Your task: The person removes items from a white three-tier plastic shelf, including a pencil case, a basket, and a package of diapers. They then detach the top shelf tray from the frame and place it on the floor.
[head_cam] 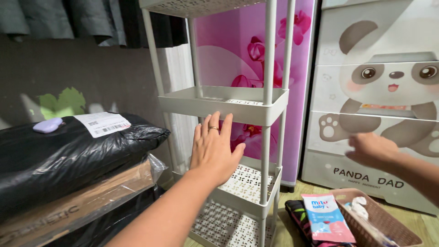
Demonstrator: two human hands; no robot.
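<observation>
Head view, looking down and fwd at a white plastic shelf rack [256,107] w/ perforated tiers, standing betw. a dark wall and a pink orchid-print panel [299,68].

Left hand [214,148] is up in front of the rack, palm toward it, fingers spread and straight, nothing gripped. A ring [213,129] shows on one finger. Fingertips sit right at the front edge of the middle tier; can't tell if they touch it or hover just short. Hand covers the gap betw. the middle tier and the next tier [247,180] down. Lowest tier visible under the forearm, near the floor.

Right hand [371,148] is out to the right, blurred, fingers loosely curled, holding nothing. It hangs in front of the panda-print drawer cabinet [379,91], well apart from the rack, above a brown woven basket [386,224].

Basket sits on the wood floor at the rack's right foot, white bits inside, too small to tell what. A flat pink-and-blue packet [327,217] leans at the basket's left rim, over a dark patterned cloth [297,217].

Left of the rack: a bulky black plastic-wrapped bundle [68,155] w/ a white shipping label [103,123] on top, and a small lilac case [48,125] near its back edge. Under it, a cardboard box [77,196] in clear wrap. Dark clothes [91,18] hang along the top.
</observation>
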